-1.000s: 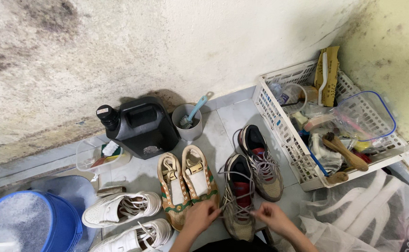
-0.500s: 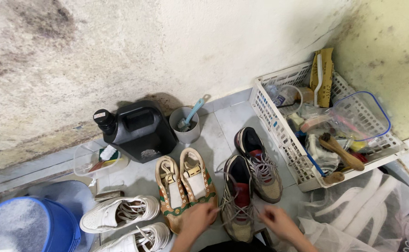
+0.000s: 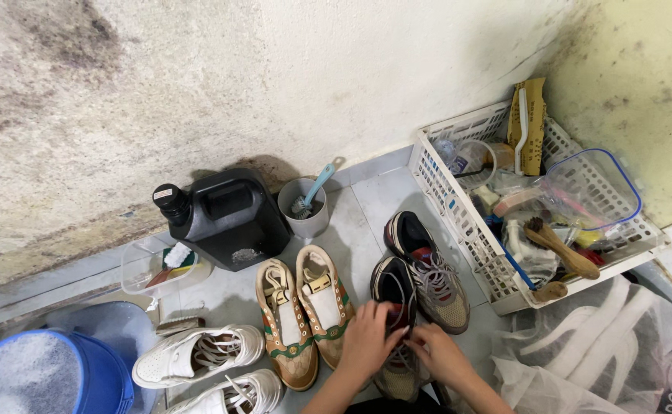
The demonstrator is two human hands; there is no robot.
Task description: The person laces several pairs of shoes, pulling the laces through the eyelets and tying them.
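Observation:
Both of my hands rest on a grey and black running shoe [image 3: 392, 285] with a red lining, standing on the tiled floor. My left hand [image 3: 369, 339] grips its tongue and laces from the left. My right hand [image 3: 438, 354] pinches the laces from the right, lower on the shoe. Its twin shoe [image 3: 426, 268] lies just to the right, untouched. A tan pair of shoes [image 3: 303, 313] with green and red stripes sits to the left of my hands.
A white pair of sneakers [image 3: 202, 355] lies at lower left beside a blue bucket [image 3: 98, 379] of foamy water. A black jug [image 3: 229, 216], a grey cup with a brush [image 3: 305, 207] and a clear tub [image 3: 140, 270] stand by the wall. A white basket [image 3: 458, 211] of brushes stands right, over white cloth [image 3: 581, 360].
My hands moved up the grey running shoe toward its tongue and closed on the laces. The view shifted slightly; the shoes and containers stayed put.

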